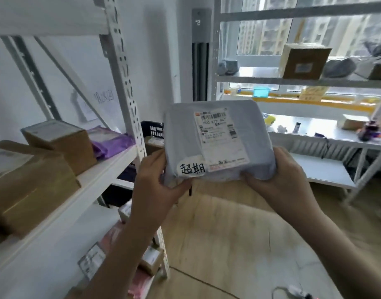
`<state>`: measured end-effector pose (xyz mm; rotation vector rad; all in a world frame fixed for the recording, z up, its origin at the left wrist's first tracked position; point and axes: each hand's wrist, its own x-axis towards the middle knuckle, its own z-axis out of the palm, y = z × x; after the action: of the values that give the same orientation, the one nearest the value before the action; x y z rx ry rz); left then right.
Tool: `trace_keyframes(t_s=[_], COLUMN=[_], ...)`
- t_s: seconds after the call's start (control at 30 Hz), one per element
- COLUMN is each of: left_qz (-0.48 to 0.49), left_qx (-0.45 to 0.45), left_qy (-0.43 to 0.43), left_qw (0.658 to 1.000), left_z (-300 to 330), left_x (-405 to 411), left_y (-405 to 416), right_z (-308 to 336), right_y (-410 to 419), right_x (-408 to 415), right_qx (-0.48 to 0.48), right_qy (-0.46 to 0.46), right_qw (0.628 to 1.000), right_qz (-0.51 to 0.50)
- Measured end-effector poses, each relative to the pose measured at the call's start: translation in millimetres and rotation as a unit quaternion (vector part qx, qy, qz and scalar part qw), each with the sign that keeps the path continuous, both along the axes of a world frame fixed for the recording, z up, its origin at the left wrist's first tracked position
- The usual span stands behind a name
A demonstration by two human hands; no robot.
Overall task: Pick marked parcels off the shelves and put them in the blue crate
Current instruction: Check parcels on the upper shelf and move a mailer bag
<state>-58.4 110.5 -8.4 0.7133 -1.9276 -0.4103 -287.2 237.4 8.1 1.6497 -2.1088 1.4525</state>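
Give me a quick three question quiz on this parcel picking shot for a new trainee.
1. True or false: both hands hold the grey parcel.
2. What sits beside the printed label: A a handwritten sticker, B a red stamp, C nothing?
3. Which shelf item lies right of the small cardboard box?

Key: 1 true: left hand and right hand grip its lower corners. 2 A, the handwritten sticker. 3 the purple bag.

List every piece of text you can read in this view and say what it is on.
"超期": handwritten on the white sticker on the grey parcel.
"500 E72 0C7", roughly: under the barcode on the shipping label; the smaller print is too blurred.
"2": lit display on the tall grey unit.
Handwriting on the wall paper: unreadable.
Labels on the shelf boxes: too blurred.
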Motion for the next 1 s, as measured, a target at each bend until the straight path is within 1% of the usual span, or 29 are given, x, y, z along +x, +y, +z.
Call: trace_keyframes(t_s=[0.1, 0.3, 0.47, 0.6, 0.8, 1.0], left_qz=[0.004, -0.004, 0.015, 0.006, 0.059, 0.179], left_qx=[0.011, 0.036, 0.072, 0.112, 0.136, 0.124], left_qy=[-0.015, 0.023, 0.092, 0.13, 0.138, 0.113], left_qw=[1.0, 0.999, 0.993, 0.985, 0.979, 0.969], left_z=[-12, -29, -58, -70, -85, -102], left_x=[-34, -84, -120, -153, -194, -197], left_y=[-35, -107, -174, -222, -292, -367], right_z=[-7, -20, -36, -37, -41, -53], right_y=[-30, -115, -193, -250, -342, -465], right_x=[-32, -82, -117, -148, -194, -210], right_qx=[0.012, 0.014, 0.005, 0.036, 0.062, 0.064], right_qy=[-0.009, -0.025, -0.013, -0.003, 0.015, -0.014], right_qw=[1.0, 1.0, 1.0, 0.999, 0.995, 0.98], right_qz=[-0.007, 0.011, 0.028, 0.037, 0.07, 0.187])
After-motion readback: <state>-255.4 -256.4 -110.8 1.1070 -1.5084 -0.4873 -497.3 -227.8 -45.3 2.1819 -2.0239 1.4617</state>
